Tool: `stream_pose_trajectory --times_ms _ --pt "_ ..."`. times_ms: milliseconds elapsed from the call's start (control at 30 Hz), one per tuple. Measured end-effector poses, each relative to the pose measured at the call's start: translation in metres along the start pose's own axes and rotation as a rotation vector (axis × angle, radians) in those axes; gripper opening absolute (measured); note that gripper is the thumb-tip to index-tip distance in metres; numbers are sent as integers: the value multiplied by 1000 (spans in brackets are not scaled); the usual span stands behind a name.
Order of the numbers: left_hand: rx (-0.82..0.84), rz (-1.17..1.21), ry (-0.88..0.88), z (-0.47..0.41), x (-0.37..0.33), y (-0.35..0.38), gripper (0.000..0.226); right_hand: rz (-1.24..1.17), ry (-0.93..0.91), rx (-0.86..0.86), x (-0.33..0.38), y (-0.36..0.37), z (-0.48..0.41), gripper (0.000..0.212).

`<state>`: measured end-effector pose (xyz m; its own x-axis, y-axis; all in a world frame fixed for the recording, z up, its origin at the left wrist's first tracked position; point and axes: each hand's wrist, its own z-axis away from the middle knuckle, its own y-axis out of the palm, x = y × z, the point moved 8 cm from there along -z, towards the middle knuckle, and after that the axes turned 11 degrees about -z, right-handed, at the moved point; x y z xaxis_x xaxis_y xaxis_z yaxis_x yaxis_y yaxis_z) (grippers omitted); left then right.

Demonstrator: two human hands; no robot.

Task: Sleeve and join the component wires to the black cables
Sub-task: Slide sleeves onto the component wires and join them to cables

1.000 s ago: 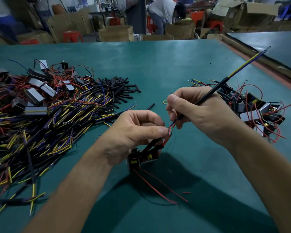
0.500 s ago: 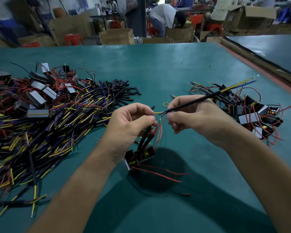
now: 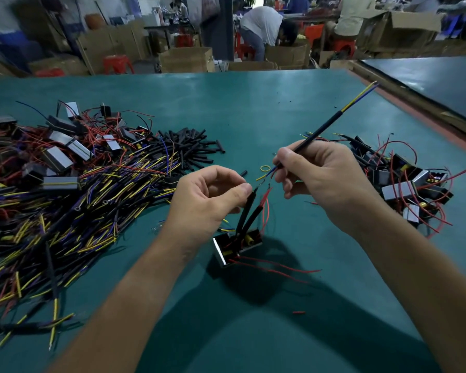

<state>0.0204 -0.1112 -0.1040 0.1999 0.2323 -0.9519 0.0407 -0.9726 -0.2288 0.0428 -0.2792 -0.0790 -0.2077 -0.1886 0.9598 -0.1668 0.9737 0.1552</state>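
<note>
**Two wire ends almost meeting over a teal bench**

I work at a broad teal table (image 3: pixel 253 109) with a smooth, matt top. A second dark table (image 3: pixel 428 76) runs along its right edge. Beyond the far edge the room is crowded with cardboard boxes (image 3: pixel 184 59) and red plastic stools (image 3: pixel 117 64), and a person (image 3: pixel 261 25) bends over one box.

To my left lies a tangled heap of black cables (image 3: pixel 65 211) with yellow and blue tails, mixed with red-wired, grey-faced components (image 3: pixel 57 154). Beside it is a loose pile of short black sleeve tubes (image 3: pixel 189 149). On my right sits a smaller heap of wired components (image 3: pixel 404 179).

My left hand (image 3: pixel 207 203) is curled, thumb and forefinger pinching the top of one of two black sleeves (image 3: pixel 249 208) that rise from the boxy black component (image 3: pixel 236 246) just below my wrist. Thin red wires trail from it across the table.

My right hand (image 3: pixel 320 179) is curled round a stiff black cable (image 3: pixel 323 130), pinched near its lower end. It slants up and away to the right, ending in bare yellow and blue leads. Its near leads sit just beside the sleeved wire tips, between my hands. I cannot tell if they touch.

A small yellow wire loop (image 3: pixel 265 168) lies behind them, and a red scrap (image 3: pixel 298 312) lies nearer me.
</note>
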Motion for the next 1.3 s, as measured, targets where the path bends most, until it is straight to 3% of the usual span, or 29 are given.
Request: stream_pose_trajectory --times_ms 233,433,733,933,1100,1233,1300 --pt "79 -158 38 -1 7 11 20 36 79 -13 -7 -5 -2 21" --pt "316 -165 -37 2 23 21 18 27 166 -40 -15 -11 -4 15" --pt "289 -189 -2 2 24 26 5 21 140 38 -12 -2 -1 16" --pt "278 -251 72 0 20 25 32 13 48 47 -5 0 0 10" --pt "233 -240 129 -1 16 23 31 25 -3 44 2 2 1 14" --pt "172 -337 204 -2 11 21 46 102 -71 57 8 4 3 17" --pt "122 -376 244 -1 7 18 36 142 -110 66 12 6 4 16"
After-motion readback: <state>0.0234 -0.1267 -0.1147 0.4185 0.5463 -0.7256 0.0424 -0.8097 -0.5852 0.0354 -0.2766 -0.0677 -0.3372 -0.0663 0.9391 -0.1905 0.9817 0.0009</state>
